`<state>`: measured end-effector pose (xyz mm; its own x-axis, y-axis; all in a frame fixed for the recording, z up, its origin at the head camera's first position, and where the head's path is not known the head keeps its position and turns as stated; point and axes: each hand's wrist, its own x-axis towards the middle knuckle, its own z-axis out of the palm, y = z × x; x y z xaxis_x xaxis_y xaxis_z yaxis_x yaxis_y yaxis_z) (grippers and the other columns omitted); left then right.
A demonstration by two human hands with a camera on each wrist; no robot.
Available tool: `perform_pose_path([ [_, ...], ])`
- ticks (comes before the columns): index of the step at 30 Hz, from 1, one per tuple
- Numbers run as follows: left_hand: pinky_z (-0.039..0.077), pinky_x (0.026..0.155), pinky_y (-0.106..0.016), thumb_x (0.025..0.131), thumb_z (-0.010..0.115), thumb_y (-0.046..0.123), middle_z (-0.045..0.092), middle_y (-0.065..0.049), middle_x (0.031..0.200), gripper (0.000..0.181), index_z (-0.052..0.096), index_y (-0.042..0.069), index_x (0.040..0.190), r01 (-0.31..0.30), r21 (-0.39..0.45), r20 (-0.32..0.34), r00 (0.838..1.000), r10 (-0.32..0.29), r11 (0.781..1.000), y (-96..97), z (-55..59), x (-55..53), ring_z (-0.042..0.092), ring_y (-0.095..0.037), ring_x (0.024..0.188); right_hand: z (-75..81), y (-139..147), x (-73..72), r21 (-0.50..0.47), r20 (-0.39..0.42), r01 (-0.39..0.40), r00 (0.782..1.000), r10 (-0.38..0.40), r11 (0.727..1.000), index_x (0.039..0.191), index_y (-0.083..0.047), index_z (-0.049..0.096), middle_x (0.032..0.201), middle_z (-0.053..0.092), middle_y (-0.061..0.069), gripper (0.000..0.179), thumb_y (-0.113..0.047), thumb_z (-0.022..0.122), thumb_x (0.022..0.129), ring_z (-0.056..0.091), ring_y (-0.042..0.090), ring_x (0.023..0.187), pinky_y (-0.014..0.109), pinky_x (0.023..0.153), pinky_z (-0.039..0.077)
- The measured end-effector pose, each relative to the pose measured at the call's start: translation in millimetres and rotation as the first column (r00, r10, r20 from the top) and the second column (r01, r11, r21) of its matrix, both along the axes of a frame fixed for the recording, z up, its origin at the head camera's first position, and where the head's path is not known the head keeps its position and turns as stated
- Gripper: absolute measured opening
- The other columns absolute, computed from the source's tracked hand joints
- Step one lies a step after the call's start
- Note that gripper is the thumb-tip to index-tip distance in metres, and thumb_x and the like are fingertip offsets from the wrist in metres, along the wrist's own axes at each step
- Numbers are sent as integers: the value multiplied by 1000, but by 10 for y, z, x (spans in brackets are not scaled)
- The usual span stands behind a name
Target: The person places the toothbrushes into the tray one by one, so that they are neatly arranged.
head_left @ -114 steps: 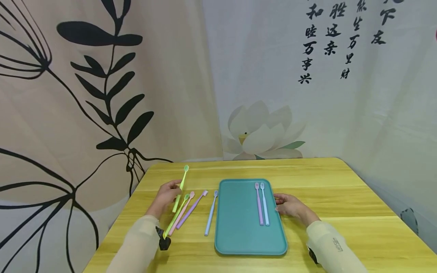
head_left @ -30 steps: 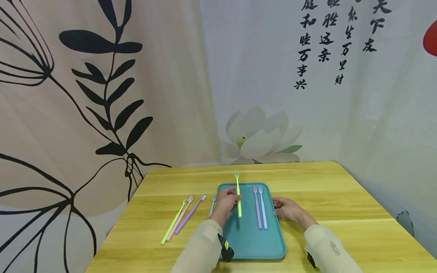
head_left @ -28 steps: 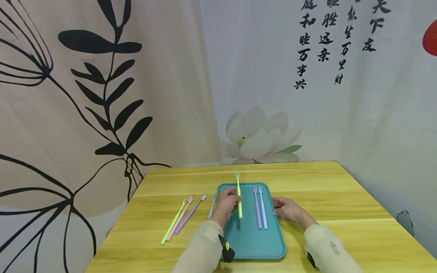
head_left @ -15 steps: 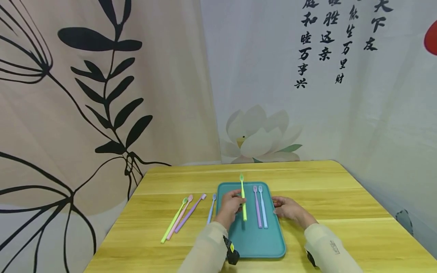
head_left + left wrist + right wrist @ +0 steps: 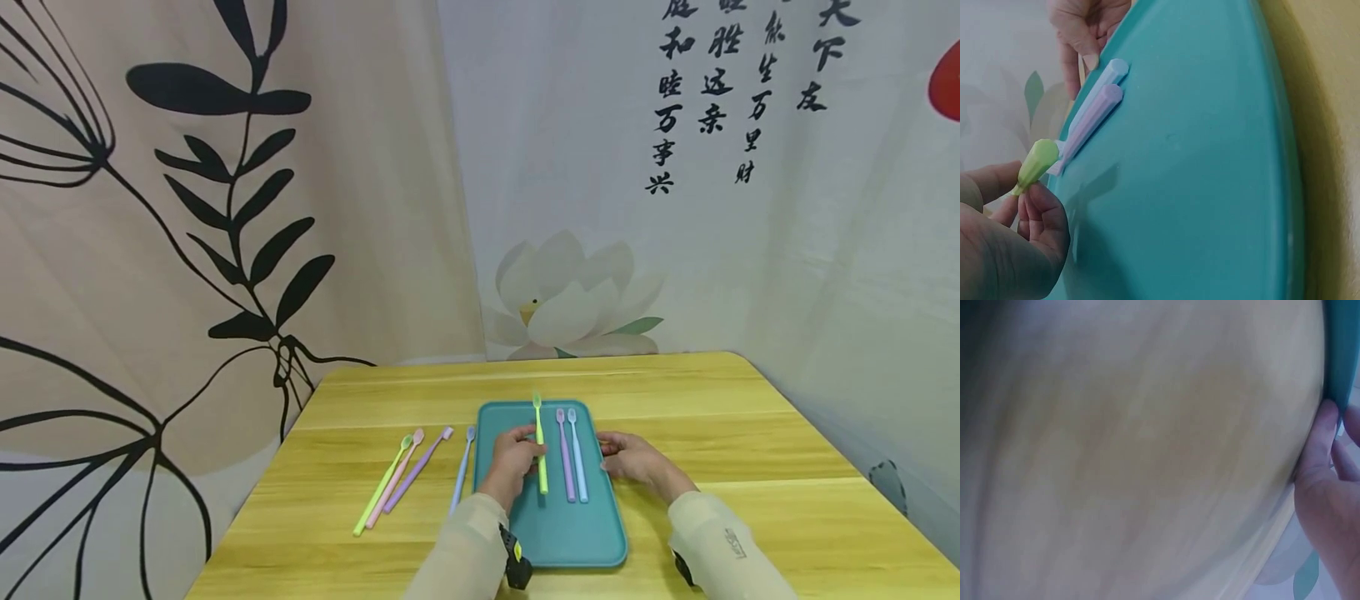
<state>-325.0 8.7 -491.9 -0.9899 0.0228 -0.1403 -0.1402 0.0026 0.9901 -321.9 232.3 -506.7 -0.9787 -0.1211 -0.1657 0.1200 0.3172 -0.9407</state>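
Left hand (image 5: 514,463) pinches the yellow-green toothbrush (image 5: 540,431) mid-handle, both its ends jutting clear of the grip.

Apparently free near end of tray (image 5: 573,537)

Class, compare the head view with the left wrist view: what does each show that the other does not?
Only the head view: a yellow-green toothbrush, a pink one, a purple one and a blue one lying on the table left of the teal tray; also the black lettering.

Only the left wrist view: the faceted butt end of the held toothbrush.

Both: the left grip pinching that brush above the tray, a purple toothbrush and a light-blue toothbrush lying in it, and the right grip at its edge.
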Motion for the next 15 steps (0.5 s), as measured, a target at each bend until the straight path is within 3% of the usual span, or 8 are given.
perform_pose_path([
  [15, 45, 55, -25, 88, 66, -6, 66, -11, 94, 39, 62, -6, 127, -16, -47, 2, 1000, 16, 999, 88, -48, 18, 49, -13, 59, 13, 1, 10, -16, -5, -24, 1000, 24, 1000, 143, 14, 39, 119, 54, 23, 61, 13, 60, 86, 55, 28, 103, 35, 83, 53],
])
